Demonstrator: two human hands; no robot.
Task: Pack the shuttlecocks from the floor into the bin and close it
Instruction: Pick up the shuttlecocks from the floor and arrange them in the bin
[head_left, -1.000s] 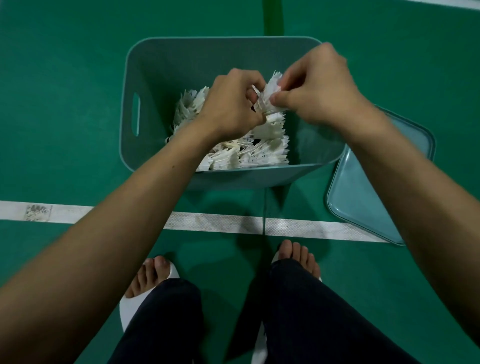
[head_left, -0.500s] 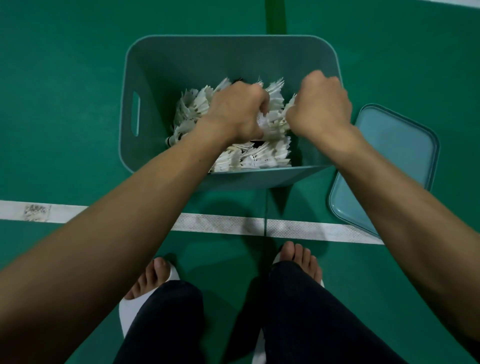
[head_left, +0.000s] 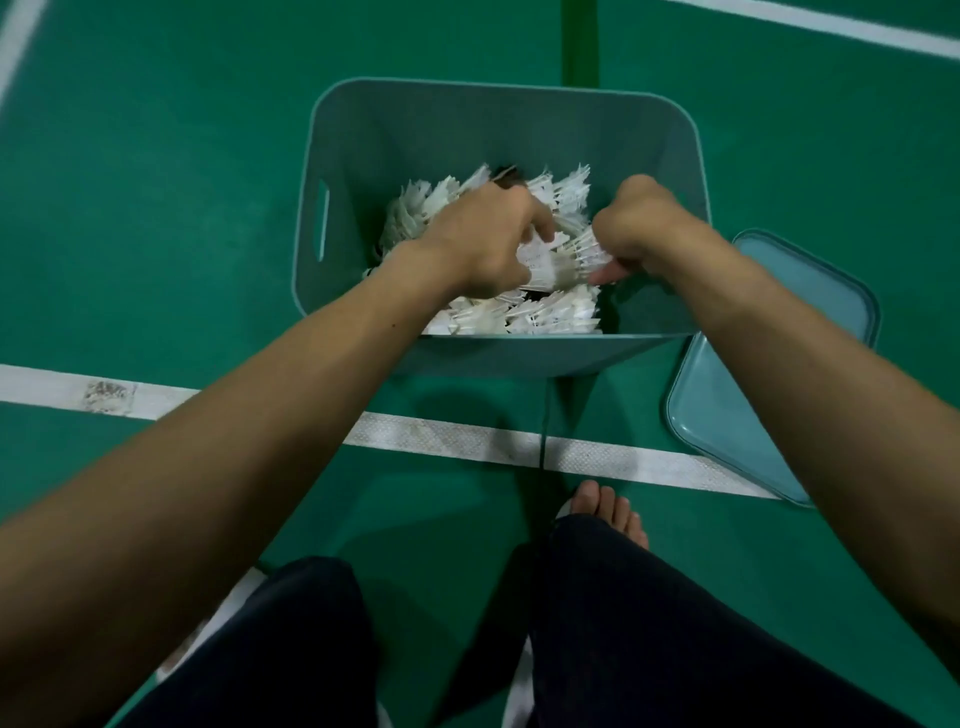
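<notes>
Green court floor (head_left: 156, 208) fills the far left, crossed by a white line (head_left: 452, 434) that runs along the near side of the bin. The teal bin (head_left: 363, 135) stands open on that floor, with a handle slot (head_left: 322, 221) cut in its left wall. Loose white shuttlecocks (head_left: 550, 319) lie piled inside it, reaching the near wall. The left grip (head_left: 483, 239) reaches down into the bin over the pile, its fingers curled round the left end of a shuttlecock stack (head_left: 550, 262) that lies on its side above the pile. The right grip (head_left: 639, 228) is also inside the bin, close to the right wall. Its fingers are curled and its thumb is underneath, pinching the right end of the same stack. Right of the bin, the teal lid (head_left: 737, 415) lies flat on the floor just beside the bin's near right corner, partly hidden by the right forearm. Nearest the camera, a bare foot (head_left: 608, 517) shows above dark trouser legs (head_left: 649, 623).
</notes>
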